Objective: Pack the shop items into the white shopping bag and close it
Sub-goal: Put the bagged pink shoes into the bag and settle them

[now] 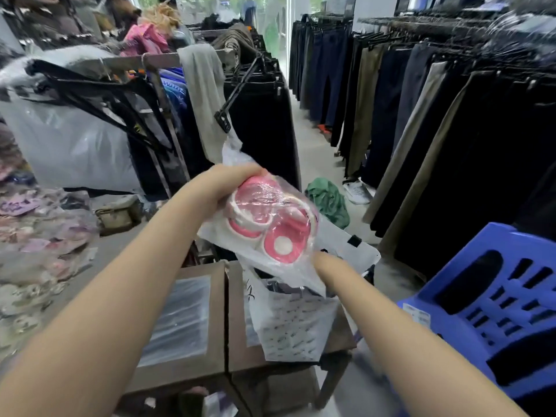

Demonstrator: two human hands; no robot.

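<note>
My left hand grips a clear plastic packet of pink and white items and holds it up above the white shopping bag. The bag has small dark print and stands open on brown boxes. My right hand reaches under the packet's lower edge; its fingers are hidden behind the plastic, so its grip is unclear. A white flap with a black tag shows behind the packet.
Two brown boxes with clear windows sit under the bag. A blue plastic chair stands at the right. Racks of dark trousers line the aisle. A green cloth lies on the floor. Packets pile at the left.
</note>
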